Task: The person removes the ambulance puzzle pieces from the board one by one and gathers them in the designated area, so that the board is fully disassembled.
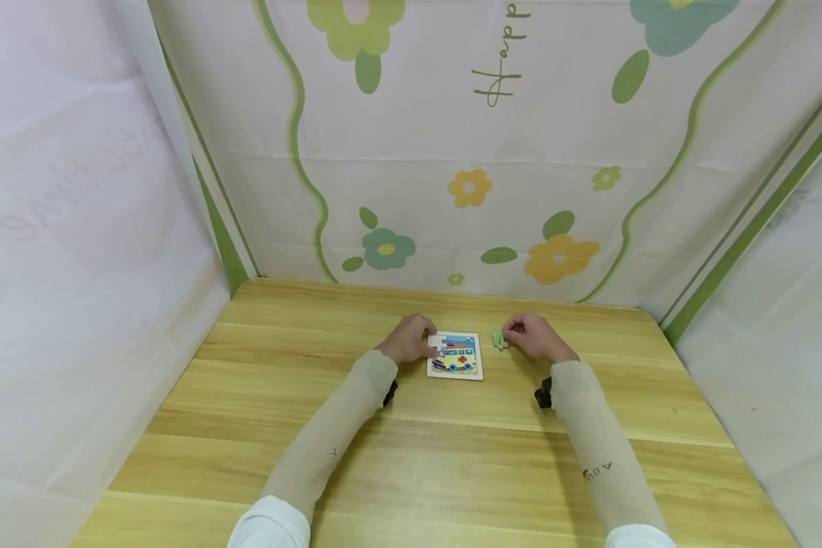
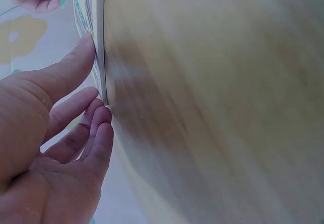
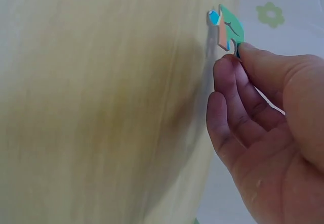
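A small square jigsaw puzzle board, with a yellow ambulance picture and a white border, lies flat on the table. My left hand holds its left side. In the left wrist view the thumb presses the board's face, while the other fingertips meet its edge. To the right of the board, my right hand pinches a jigsaw puzzle piece between thumb and fingertips. The piece is mostly green, with orange and blue parts, and is tilted up on its edge in the right wrist view.
The wooden table extends toward me and to both sides. A white cloth with printed flowers hangs at its back edge, and more white cloth walls stand at left and right. Black wrist cameras sit under my wrists.
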